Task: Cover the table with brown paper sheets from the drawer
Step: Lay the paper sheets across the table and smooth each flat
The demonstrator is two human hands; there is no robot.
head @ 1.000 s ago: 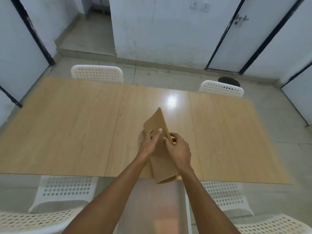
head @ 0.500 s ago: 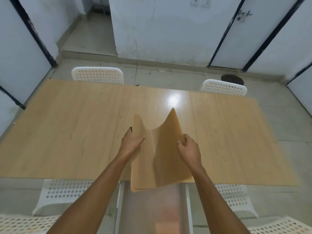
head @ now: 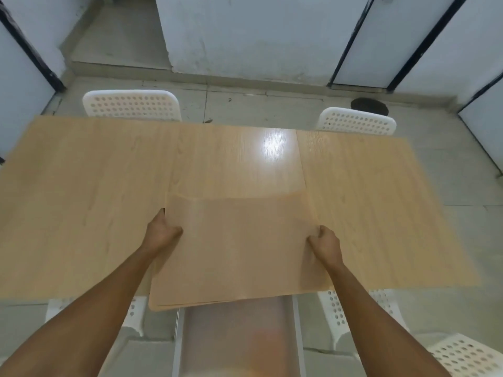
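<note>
A stack of brown paper sheets [head: 239, 248] is spread flat over the near middle of the long wooden table [head: 81, 200]. Its near edge hangs past the table's front edge. My left hand [head: 163, 231] grips the left edge of the sheets. My right hand [head: 324, 243] grips the right edge. The open drawer [head: 239, 336] pokes out below the table's front edge, between my forearms; its contents are blurred.
White perforated chairs stand at the far side, one left [head: 132, 104] and one right [head: 356, 122], and more sit at the near side, left [head: 130, 311] and right [head: 353, 308]. A dark round floor drain [head: 368, 106] lies beyond the table.
The folded paper has been opened out: my hands moved apart, left and right, and the sheets went from upright and curled to lying wide and flat over the table.
</note>
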